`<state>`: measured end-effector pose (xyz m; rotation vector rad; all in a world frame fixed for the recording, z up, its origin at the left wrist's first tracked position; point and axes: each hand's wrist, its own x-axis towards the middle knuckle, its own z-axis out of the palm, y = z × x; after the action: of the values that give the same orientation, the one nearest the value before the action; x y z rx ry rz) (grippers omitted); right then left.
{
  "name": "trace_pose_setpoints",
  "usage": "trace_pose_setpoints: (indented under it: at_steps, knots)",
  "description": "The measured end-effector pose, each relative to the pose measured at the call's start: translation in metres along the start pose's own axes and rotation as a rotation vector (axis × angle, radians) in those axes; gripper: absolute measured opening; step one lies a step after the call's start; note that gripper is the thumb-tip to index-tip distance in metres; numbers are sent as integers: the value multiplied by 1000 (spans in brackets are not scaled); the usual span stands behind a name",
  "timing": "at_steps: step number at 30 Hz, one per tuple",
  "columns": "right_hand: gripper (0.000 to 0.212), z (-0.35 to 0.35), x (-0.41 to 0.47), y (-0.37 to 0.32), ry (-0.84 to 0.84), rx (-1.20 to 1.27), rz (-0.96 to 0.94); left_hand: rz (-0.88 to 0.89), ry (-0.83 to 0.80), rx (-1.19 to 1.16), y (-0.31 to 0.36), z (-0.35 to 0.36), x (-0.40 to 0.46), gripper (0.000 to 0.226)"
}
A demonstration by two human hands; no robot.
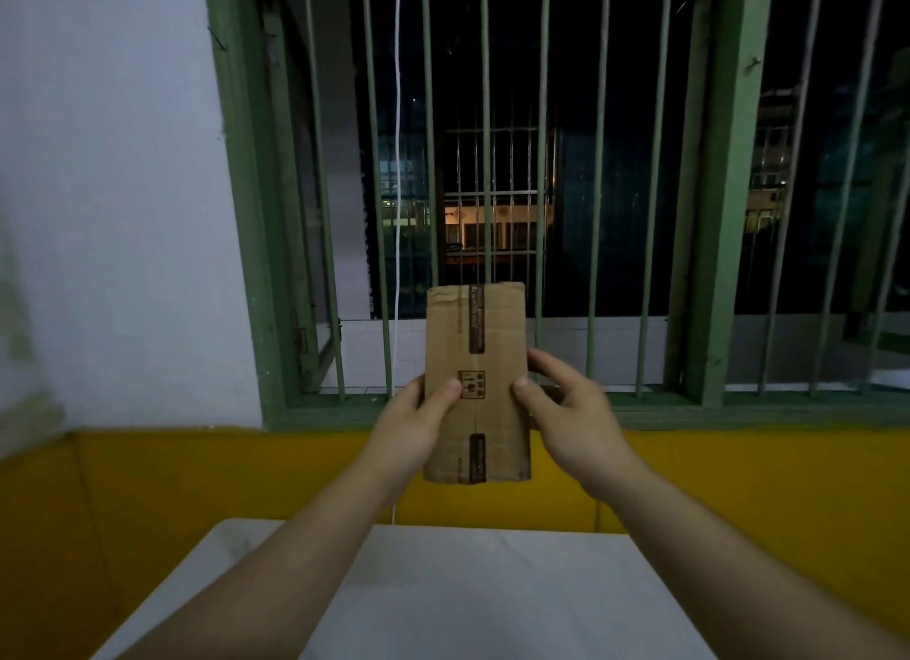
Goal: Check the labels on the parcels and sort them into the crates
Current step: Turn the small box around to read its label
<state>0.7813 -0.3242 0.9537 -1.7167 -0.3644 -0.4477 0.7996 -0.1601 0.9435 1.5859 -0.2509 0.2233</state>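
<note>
Both hands, left hand [418, 413] and right hand [566, 403], pinch an upright parcel [475, 383] above the worktop [492, 585]; fingers grip only its edges, so it could slip.

Plain room: barred window [492, 167], white table [492, 585].

Flat brown cardboard parcel [476, 383], tall and narrow, held upright in mid-air above the near table, broad face toward the camera. Dark printed strips along the vertical centre line near top and bottom; small block of handling symbols at mid-height. Upper edge slightly creased, corners worn. Gripped at its lower half on both side edges, thumbs pressed on the front face. Print too small to read.
</note>
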Motion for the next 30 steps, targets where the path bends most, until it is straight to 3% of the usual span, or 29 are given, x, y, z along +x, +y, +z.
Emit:
trace_pose_setpoints:
  at_steps: [7, 12, 16, 21, 24, 30]
  knots:
    - [37, -2, -1, 1, -1, 7, -12, -30, 6, 3, -2, -1, 2, 37]
    - [38, -3, 3, 6, -27, -13, 3, 92, 85, 2, -2, 1, -1, 26]
    - [71, -8, 4, 10, -59, 105, 160, 201, 102, -23, -2, -1, -2, 16]
    - [22, -10, 3, 15, 19, 111, 84, 237, 116, 16, 6, -6, 2, 14]
    - [26, -9, 1, 12, 33, 69, 27, 167, 7, 2, 12, -5, 2, 31]
    - [31, -11, -1, 8, 36, 45, 3, 125, 20, 17, 6, -6, 2, 41]
